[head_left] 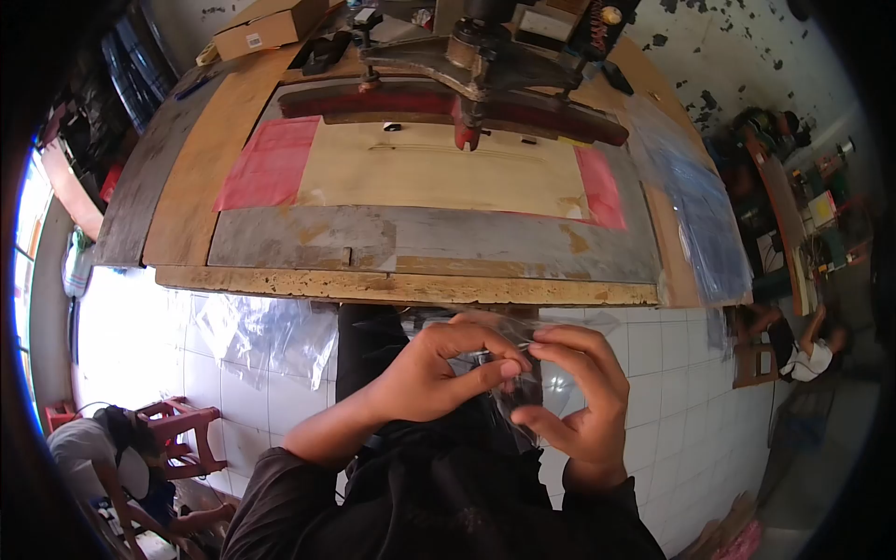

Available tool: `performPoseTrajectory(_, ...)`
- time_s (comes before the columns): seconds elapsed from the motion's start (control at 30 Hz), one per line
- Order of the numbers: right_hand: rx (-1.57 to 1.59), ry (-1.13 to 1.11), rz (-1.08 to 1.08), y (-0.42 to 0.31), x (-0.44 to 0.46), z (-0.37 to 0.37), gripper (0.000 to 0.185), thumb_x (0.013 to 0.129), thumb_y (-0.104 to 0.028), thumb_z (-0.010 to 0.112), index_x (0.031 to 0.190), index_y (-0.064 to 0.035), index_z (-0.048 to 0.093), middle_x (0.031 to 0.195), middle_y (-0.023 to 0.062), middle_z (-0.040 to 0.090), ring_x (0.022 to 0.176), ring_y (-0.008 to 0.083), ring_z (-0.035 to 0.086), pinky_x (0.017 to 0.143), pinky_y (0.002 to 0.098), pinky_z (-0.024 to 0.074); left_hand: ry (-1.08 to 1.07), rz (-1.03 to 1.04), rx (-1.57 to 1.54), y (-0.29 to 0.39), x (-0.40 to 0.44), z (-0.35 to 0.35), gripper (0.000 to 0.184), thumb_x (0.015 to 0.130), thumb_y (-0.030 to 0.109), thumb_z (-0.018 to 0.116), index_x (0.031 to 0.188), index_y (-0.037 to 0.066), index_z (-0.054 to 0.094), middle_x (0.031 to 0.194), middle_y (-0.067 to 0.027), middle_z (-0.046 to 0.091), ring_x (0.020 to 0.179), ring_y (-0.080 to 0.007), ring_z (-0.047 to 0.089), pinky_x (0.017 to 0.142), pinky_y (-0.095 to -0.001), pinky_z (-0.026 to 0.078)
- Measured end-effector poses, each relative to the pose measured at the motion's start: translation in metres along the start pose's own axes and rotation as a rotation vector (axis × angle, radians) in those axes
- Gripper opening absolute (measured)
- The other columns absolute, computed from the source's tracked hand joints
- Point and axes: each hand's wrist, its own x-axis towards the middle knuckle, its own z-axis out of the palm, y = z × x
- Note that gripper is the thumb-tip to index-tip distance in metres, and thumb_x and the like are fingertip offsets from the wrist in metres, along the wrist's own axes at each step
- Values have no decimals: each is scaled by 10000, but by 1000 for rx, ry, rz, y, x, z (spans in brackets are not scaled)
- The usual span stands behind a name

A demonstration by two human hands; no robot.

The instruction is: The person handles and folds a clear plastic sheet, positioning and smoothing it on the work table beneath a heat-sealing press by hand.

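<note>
Head view, sole entry. Clear plastic film (505, 399), one crumpled piece: located between the two hands, in front of the person's dark-clothed torso, on the near side of the worktable (401, 285). Left hand (425, 378): thumb and index finger brought together on the film, from its left side. Right hand (597, 397): curved open, thumb and fingertips apart, fingertips touching or just beside the film's right side; firmness of contact, cannot tell. Nearer hand: neither clearly, film being flanked by both. Long axis: not certain, owing to folds and transparency; loose parts spread above the fingers toward the table edge and hang below, between the thumbs.
</note>
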Motion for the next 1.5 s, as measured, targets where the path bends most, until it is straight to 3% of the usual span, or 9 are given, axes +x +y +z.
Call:
performPoseTrajectory(0.1,-11,46,111,-2,-3,5,560,775,-237,944,1227,1,714,1111,154,730,985,308,730,838,387,592,58,123,70,2,5,10,104,1005,122,712,1034,44,775,1028,-86,816,995,-205,768,1199,-538,361)
performPoseTrajectory(0.13,10,65,137,-8,2,5,473,783,-132,922,1196,-2,731,1059,141,748,922,294,742,800,372,596,41,169,166,4,6,8,120,998,88,702,1073,20,766,1052,-100,813,1000,-241,784,1098,-484,489)
performPoseTrajectory(0.33,86,35,208,0,-4,7,321,815,-25,866,1121,-17,768,1043,116,761,932,277,745,809,361,589,39,198,347,0,6,9,180,968,17,702,1140,-8,751,1038,-127,803,978,-272,792,848,-347,612)
performPoseTrajectory(0.47,92,57,202,7,-4,6,299,823,-2,852,1111,-4,769,1023,119,763,924,258,745,812,341,580,21,118,306,9,8,9,185,948,15,722,1129,-2,755,1011,-132,795,950,-290,790,839,-361,613)
performPoseTrajectory(0.77,131,113,239,9,1,8,227,837,38,832,1056,1,782,973,120,756,866,220,727,773,316,561,118,342,661,-10,8,11,244,935,127,771,1170,90,719,878,-91,752,743,-307,741,626,-399,572)
performPoseTrajectory(0.93,120,114,278,10,3,3,164,834,36,830,988,1,784,899,115,742,819,198,706,738,305,540,200,285,720,-19,-1,15,573,864,207,879,1362,78,627,833,-40,768,632,-222,737,564,-321,557)
performPoseTrajectory(1.1,50,239,300,17,0,-19,105,856,20,797,948,31,748,874,103,720,787,199,683,738,304,517,212,60,758,-15,-20,-7,681,802,243,932,1392,81,632,773,-22,748,630,-170,729,596,-289,567)
performPoseTrajectory(1.2,214,356,402,21,-7,-32,118,886,-28,781,920,51,700,877,97,687,827,189,670,805,322,528,371,-83,700,-11,-33,-24,466,777,186,939,1193,74,760,771,-35,735,676,-178,725,664,-304,576)
performPoseTrajectory(1.5,396,449,247,45,-2,-58,197,941,-119,752,964,54,662,918,104,615,802,180,639,781,352,574,533,152,891,4,-30,-48,314,775,205,927,993,71,745,942,-76,698,890,-275,708,833,-385,558)
